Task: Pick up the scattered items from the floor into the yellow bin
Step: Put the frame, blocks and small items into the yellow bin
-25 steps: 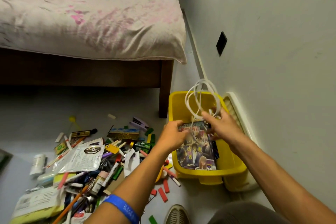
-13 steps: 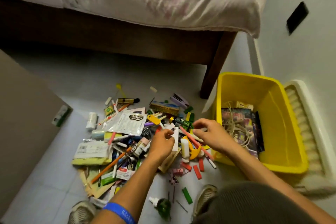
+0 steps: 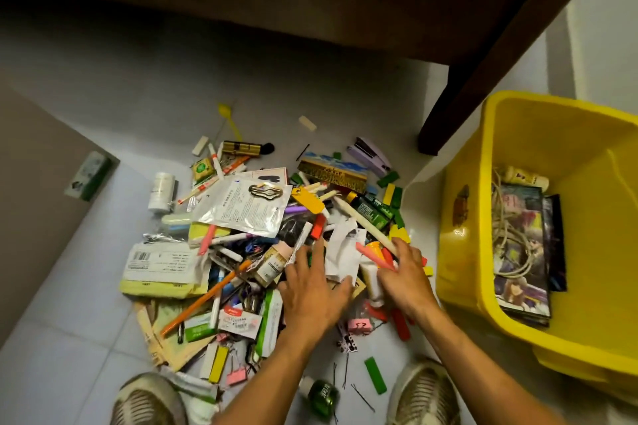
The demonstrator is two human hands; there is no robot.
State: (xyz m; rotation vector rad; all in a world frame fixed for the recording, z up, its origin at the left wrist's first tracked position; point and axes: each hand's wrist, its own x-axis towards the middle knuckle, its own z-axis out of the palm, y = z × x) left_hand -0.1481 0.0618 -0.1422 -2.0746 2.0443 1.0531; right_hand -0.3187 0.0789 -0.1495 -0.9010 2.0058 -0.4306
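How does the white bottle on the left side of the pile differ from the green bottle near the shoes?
The white bottle is opaque and matte; the green bottle is glossy and dark green with a white cap. The white bottle lies at the pile's left edge, far from the hands; the green bottle lies apart from the pile, between the two shoes. The white bottle looks larger, though the wide lens may distort this. Both lie on their sides on the floor, untouched.

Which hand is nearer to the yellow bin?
Right. The right hand lies on the pile's edge just beside the yellow bin wall; the left hand rests flat farther into the pile, away from the bin.
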